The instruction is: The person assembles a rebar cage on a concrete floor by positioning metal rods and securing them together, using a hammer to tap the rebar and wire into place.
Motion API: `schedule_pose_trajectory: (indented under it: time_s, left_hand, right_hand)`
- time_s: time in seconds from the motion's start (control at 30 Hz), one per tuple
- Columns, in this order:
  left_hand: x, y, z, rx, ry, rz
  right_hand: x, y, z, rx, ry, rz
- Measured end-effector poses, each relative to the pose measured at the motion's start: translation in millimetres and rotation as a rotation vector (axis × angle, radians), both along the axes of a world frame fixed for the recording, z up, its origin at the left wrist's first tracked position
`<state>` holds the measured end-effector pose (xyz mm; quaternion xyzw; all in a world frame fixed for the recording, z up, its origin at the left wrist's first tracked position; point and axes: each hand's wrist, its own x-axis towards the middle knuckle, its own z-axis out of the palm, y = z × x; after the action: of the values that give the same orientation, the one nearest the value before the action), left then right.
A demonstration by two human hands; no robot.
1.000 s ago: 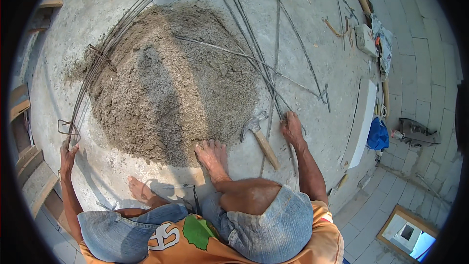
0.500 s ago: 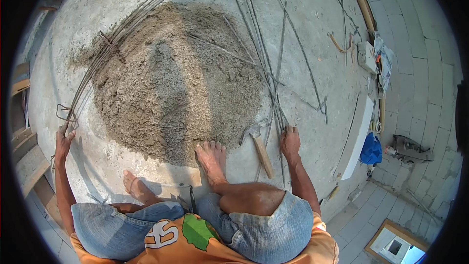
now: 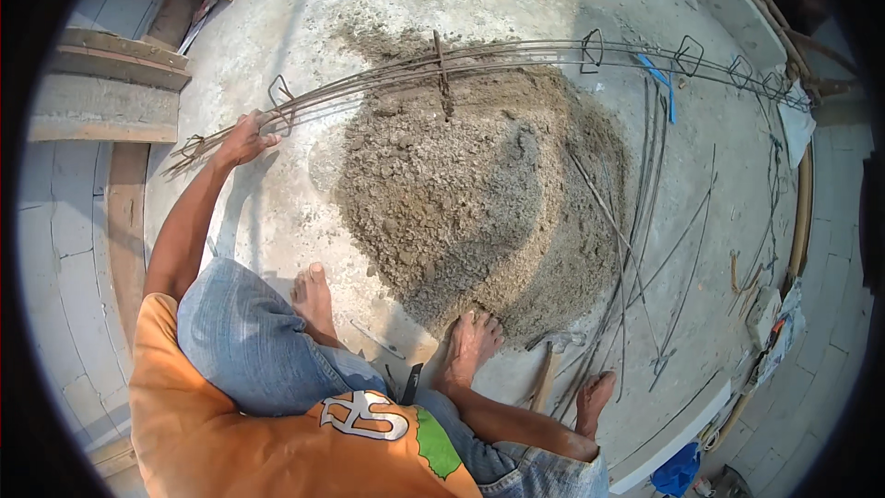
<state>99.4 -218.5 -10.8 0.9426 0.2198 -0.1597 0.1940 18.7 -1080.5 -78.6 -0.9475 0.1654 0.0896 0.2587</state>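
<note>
At the left, my left hand (image 3: 243, 140) is closed around the near end of a long rebar cage (image 3: 359, 83), thin steel rods joined by bent square stirrups. The cage stretches to the right across the far side of a heap of damp grey-brown sand or mortar mix (image 3: 433, 212). Low on the right, my right hand (image 3: 595, 391) is closed beside a bundle of loose steel rods (image 3: 636, 212); what it grips is hidden, and its forearm is behind my knee. A wooden-handled hammer (image 3: 546, 373) lies between that hand and my right foot.
More thin rods (image 3: 687, 267) lie crossed on the concrete floor right of the heap. Wooden boards (image 3: 111, 115) stand along the left edge. A blue strip (image 3: 666, 83) is beneath the cage. A pale beam (image 3: 668, 438) and a blue bag (image 3: 678, 470) are at the lower right.
The view has swung left, so the heap and rods appear farther right. My left hand still holds the cage end. My right hand now appears low, partly behind my knee.
</note>
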Motion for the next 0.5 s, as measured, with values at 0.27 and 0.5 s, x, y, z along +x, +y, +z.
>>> schedule_pose_trajectory:
  time_s: [0.27, 0.5]
  left_hand:
    - [-28.0, 27.1, -13.8, 0.225, -0.087, 0.046]
    - [-7.7, 25.6, 8.5, -0.014, -0.275, 0.167]
  right_hand:
    - [16.3, 106.0, 117.5, -0.222, -0.072, 0.189]
    - [-30.4, 333.9, 10.4, -0.325, 0.24, 0.609]
